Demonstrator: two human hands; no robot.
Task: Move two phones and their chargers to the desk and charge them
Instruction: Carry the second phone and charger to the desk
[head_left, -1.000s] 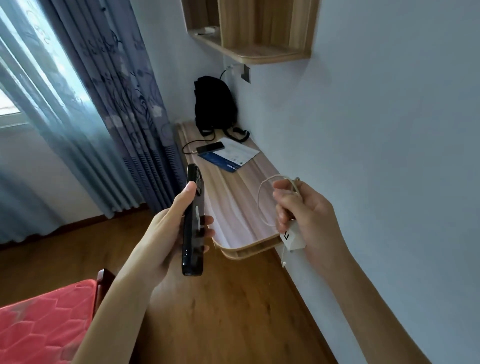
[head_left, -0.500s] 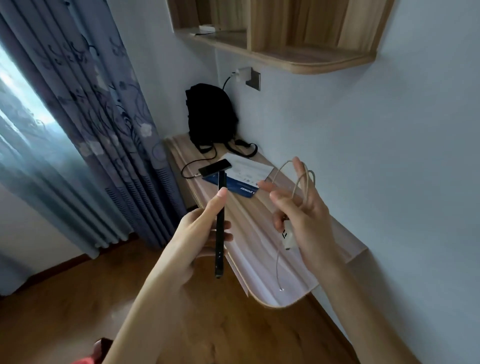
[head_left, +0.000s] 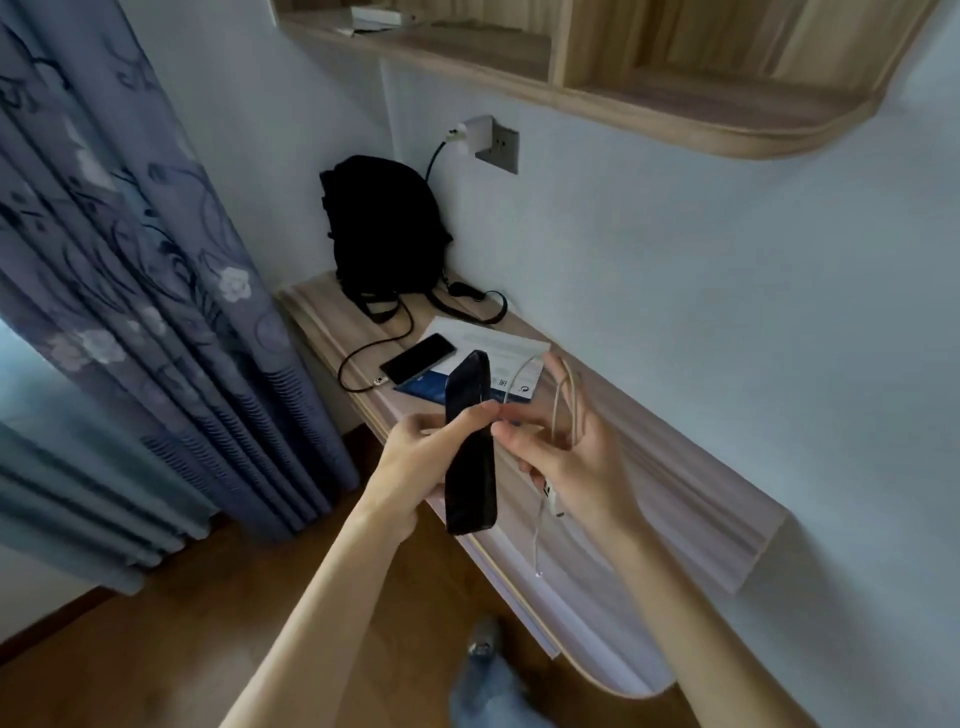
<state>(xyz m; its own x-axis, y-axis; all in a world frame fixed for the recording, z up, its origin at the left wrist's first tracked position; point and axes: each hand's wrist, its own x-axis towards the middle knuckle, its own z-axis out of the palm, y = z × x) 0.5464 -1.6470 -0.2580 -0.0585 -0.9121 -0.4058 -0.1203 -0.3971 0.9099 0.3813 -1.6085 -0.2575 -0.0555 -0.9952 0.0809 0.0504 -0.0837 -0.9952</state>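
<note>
Left hand (head_left: 415, 457): a black phone (head_left: 470, 447) is gripped upright above the desk (head_left: 675, 467) edge.
Right hand (head_left: 566, 457): a looped white charging cable (head_left: 563, 400) is pinched; charger plug (head_left: 550, 499) dangles at 6 o'clock.
Charging phone (head_left: 418, 358): laid at 11 o'clock, already cabled.
Advice: the phone is best set flat before the cable is uncoiled.

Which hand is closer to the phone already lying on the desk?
Left. The left hand is just below that phone; the right hand is farther right.
</note>
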